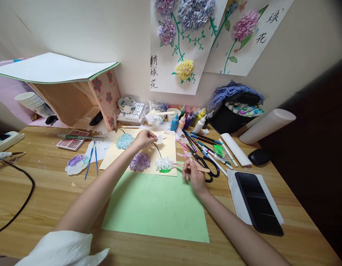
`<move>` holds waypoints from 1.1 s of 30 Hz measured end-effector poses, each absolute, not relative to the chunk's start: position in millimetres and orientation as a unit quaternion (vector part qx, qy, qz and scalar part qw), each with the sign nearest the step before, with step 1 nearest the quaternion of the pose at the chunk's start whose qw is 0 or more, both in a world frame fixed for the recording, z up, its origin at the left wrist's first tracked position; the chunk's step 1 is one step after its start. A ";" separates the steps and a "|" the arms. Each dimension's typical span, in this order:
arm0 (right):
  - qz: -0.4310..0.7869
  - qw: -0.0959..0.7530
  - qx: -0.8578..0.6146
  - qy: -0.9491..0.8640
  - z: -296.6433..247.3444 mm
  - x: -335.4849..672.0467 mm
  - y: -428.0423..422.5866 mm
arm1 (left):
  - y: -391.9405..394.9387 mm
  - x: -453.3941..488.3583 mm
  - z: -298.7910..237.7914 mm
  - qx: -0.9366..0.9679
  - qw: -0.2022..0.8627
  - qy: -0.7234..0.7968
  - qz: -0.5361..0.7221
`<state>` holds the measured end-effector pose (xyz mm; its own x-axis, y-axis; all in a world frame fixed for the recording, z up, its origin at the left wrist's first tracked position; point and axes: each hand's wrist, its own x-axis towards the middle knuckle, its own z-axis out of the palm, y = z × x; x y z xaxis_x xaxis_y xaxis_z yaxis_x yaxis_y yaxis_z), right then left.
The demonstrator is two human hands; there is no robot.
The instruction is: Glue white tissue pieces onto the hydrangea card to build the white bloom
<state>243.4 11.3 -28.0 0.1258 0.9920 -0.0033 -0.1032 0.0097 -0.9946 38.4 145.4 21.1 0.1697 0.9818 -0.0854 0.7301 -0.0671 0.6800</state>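
Observation:
My left hand [145, 140] reaches over the cream sheet [109, 158], its fingertips closed on a small white paper piece [159, 139]. In my right hand [195, 176], a flat wooden craft stick [203, 169] points left toward the white paper flower [164, 163]; whether its tip touches the petals I cannot tell. Green shows under that flower, and a dark stem line runs up from it. On the same sheet are a purple flower [139, 162] and a light blue flower [125, 141]. A green sheet [154, 210] lies nearer to me.
Black-handled scissors [212, 168] and several pens lie right of the sheet. Paint bottles [184, 122] line the back. A paint palette [76, 165] and two brushes [92, 160] are at left. A black phone [258, 203] and a mouse [259, 157] lie at right.

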 end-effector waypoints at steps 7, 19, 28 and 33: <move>0.479 0.567 -0.503 -0.442 -26.4 243.7 10.0 | 145.1 33.2 32.6 0.717 0.323 0.569 0.240; 0.475 0.566 -0.503 -0.448 -27.0 244.6 8.8 | 143.7 28.5 42.0 0.731 0.361 0.523 0.249; 0.469 0.571 -0.502 -0.450 -28.6 244.8 8.5 | 141.0 32.7 42.8 0.699 0.444 0.497 0.260; 0.437 0.600 -0.503 -0.443 -26.8 245.5 6.9 | 138.5 35.1 44.9 0.739 0.374 0.500 0.255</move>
<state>245.5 6.9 -26.8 0.2246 0.9701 0.0914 -0.0787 0.1116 -0.9906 35.1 138.5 44.9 0.3704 0.9289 0.0031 0.5477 -0.2211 0.8069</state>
